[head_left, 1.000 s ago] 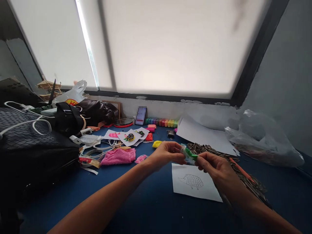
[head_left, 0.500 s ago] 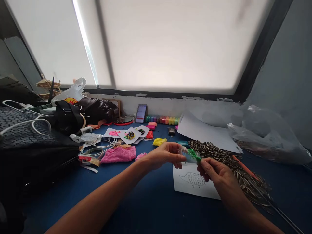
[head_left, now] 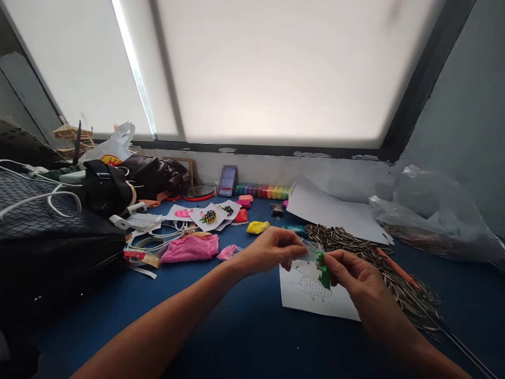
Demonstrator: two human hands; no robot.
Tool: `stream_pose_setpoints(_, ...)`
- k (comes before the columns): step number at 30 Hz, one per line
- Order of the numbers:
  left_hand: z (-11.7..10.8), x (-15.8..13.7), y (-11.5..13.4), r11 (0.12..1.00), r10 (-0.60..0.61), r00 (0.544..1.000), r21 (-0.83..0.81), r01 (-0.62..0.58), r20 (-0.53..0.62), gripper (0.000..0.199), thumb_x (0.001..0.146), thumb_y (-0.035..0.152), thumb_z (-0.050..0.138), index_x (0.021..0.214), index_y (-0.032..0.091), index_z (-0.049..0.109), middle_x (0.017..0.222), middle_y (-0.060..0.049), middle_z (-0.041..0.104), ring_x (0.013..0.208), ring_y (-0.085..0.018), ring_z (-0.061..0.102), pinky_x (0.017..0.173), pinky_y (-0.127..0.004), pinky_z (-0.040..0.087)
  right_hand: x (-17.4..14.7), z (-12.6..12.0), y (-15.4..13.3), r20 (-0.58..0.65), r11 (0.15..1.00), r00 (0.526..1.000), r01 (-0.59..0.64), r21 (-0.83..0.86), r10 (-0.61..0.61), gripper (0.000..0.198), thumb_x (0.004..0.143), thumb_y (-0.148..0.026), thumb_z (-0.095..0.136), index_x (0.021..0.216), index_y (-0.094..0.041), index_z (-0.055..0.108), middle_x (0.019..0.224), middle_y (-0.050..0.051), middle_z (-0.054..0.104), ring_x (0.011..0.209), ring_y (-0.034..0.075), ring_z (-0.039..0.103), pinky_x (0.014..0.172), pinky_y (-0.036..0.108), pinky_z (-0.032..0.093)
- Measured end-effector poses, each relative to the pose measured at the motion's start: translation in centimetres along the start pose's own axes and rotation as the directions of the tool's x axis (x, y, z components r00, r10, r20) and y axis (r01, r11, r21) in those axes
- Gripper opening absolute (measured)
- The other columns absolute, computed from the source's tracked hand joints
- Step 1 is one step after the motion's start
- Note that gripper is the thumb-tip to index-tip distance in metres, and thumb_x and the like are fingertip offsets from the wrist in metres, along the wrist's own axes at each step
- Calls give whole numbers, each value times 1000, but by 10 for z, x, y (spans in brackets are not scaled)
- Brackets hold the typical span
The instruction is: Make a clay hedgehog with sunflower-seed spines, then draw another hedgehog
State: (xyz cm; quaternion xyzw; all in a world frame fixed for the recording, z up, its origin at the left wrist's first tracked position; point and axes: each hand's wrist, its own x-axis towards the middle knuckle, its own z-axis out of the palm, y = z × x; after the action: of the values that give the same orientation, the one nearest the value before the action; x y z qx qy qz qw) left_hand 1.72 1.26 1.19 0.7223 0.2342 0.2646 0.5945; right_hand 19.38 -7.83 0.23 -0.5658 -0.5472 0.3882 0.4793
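My left hand (head_left: 278, 247) pinches a clear plastic wrapper (head_left: 310, 249) between thumb and fingers. Soft green modelling clay (head_left: 324, 278) hangs from the fingertips of my right hand (head_left: 349, 271), partly against the wrapper. Both hands are raised over a white sheet with a pencil drawing of a hedgehog (head_left: 313, 288). A heap of striped sunflower seeds (head_left: 347, 245) lies just beyond and to the right of my right hand. Past my left hand sits a yellow clay packet (head_left: 258, 227).
Finished seed pictures on cards (head_left: 209, 216), a pink cloth (head_left: 190, 248) and cables lie left. A row of coloured clay (head_left: 262, 191) and a phone (head_left: 228, 180) stand by the wall. An orange tool (head_left: 396, 267) rests on the seeds; a plastic bag (head_left: 437, 226) is far right.
The green clay has come further out of the wrapper and now hangs down below my right fingertips. My left hand has stayed nearly in place with the wrapper.
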Motion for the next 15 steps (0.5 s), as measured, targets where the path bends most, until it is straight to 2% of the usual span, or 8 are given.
stream_pose_setpoints(5,-3,1,0,999,1,999,-42,-2,-37,28,81,39,66,79,11,63,65,2,56,56,-7,54,58,-23,47,1,-1,1,7,998,999,-47,33,47,40,83,-59,58,71,-21,60,65,-3,50,61,12,44,57,26,39)
stream_pose_setpoints(9,-5,0,-2,978,-60,995,-204,43,-80,35,80,42,68,101,14,62,78,0,61,63,-10,61,63,-27,51,3,-1,2,-33,989,996,-75,124,80,39,76,-60,65,74,-21,63,65,-2,55,63,14,50,61,27,43)
stream_pose_setpoints(11,-4,0,-3,973,-82,997,-217,78,-6,41,76,41,73,106,15,60,86,-3,64,68,-12,64,65,-27,51,4,0,2,-74,975,993,-79,209,96,39,70,-59,71,76,-21,64,69,-1,60,68,16,55,66,29,46)
stream_pose_setpoints(13,0,0,-6,981,-103,989,-156,118,105,41,72,40,77,100,13,63,83,-4,65,68,-12,64,64,-26,51,4,1,2,-98,956,990,-73,283,104,39,66,-58,75,79,-22,64,75,1,65,73,18,59,69,31,48)
stream_pose_setpoints(15,5,1,-9,985,-115,985,-114,129,128,39,72,43,75,92,11,66,80,-4,66,64,-11,63,63,-25,51,4,2,2,-85,950,991,-69,304,99,39,66,-56,75,81,-23,65,82,2,68,78,20,61,73,32,49)
